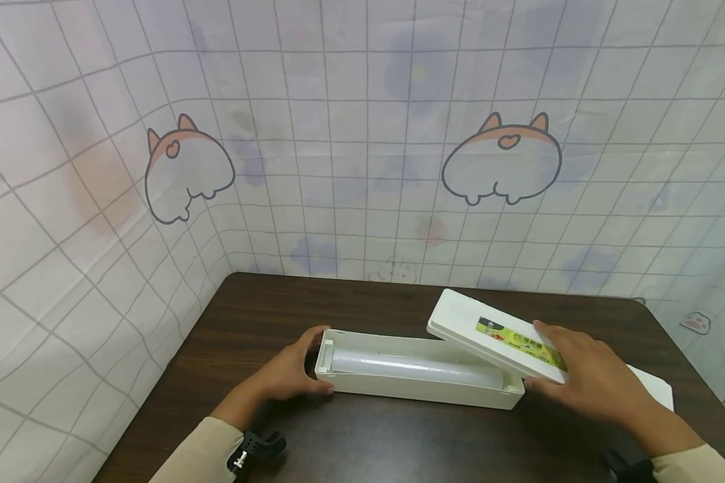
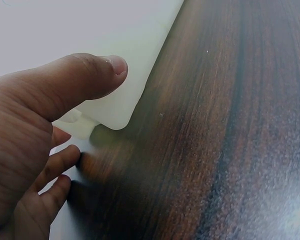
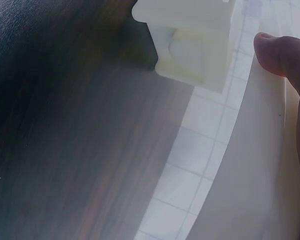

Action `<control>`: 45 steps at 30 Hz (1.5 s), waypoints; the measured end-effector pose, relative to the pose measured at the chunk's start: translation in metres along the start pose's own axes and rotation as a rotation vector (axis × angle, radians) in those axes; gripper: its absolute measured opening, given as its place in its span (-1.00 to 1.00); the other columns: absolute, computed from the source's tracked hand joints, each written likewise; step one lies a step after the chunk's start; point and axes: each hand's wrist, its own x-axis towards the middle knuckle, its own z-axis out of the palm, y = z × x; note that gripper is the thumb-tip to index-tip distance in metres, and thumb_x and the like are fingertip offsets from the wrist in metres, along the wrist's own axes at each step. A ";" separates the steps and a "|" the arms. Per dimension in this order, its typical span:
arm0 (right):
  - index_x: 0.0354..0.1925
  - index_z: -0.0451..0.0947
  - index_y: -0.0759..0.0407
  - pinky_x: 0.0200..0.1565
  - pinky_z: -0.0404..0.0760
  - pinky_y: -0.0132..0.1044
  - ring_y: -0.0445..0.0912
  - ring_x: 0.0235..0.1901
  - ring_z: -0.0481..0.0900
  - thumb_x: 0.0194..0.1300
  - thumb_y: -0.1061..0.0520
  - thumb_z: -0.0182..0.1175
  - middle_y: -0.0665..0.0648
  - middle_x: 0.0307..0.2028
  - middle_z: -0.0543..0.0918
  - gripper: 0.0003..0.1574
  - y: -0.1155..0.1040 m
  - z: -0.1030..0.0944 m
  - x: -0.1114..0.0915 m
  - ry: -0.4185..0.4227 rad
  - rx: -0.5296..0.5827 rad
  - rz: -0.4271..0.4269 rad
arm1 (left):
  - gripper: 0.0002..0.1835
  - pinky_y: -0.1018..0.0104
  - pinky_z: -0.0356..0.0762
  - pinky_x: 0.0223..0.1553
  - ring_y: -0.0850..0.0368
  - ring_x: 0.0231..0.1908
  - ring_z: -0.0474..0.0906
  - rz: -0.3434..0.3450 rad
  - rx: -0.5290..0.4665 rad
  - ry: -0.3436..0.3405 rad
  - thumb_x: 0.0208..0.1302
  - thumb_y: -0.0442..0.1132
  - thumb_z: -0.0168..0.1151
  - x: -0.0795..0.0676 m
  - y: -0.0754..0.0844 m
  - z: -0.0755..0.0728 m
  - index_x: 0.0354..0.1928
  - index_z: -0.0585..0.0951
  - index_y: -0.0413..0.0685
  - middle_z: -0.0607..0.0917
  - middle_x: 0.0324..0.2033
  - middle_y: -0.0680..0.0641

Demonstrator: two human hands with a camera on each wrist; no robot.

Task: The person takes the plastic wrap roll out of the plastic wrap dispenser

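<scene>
A long white cling film box sits on the table with its top off. Inside lies a roll of cling film, wrapped in clear film. My left hand grips the box's left end, thumb on the front wall and fingers round the back corner. In the left wrist view the thumb presses flat on the box wall. My right hand holds the white lid across its width, thumb along the near edge. The lid slants over the box's right end and carries a green and yellow label.
The dark wood-grain table runs back to a grid-patterned cloth hung behind and at the left. A black strap is round the left wrist, another round the right.
</scene>
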 end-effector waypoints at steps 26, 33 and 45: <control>0.50 0.27 0.26 -0.04 0.46 0.25 0.31 0.09 0.53 0.05 -0.51 0.44 0.38 0.25 0.54 0.34 0.015 -0.005 -0.004 0.002 -0.030 0.037 | 0.25 -0.19 0.33 0.25 -0.05 0.21 0.50 -0.009 0.001 0.004 -0.09 0.05 0.70 0.000 -0.001 0.001 0.58 0.08 0.13 0.48 0.35 -0.12; 0.49 0.28 0.29 -0.05 0.45 0.29 0.34 0.09 0.52 0.04 -0.52 0.43 0.40 0.25 0.53 0.36 0.019 -0.005 -0.006 -0.002 -0.034 0.046 | 0.24 -0.21 0.33 0.25 -0.06 0.21 0.49 -0.010 0.000 0.001 -0.08 0.05 0.70 -0.001 0.001 0.000 0.57 0.09 0.17 0.48 0.35 -0.12; 0.48 0.27 0.33 -0.09 0.46 0.28 0.35 0.06 0.53 0.03 -0.52 0.45 0.43 0.23 0.53 0.38 0.028 -0.006 -0.010 0.006 -0.038 0.064 | 0.25 -0.19 0.32 0.26 -0.05 0.23 0.49 0.003 -0.007 -0.001 -0.09 0.03 0.71 0.001 0.000 0.000 0.58 0.09 0.10 0.48 0.35 -0.12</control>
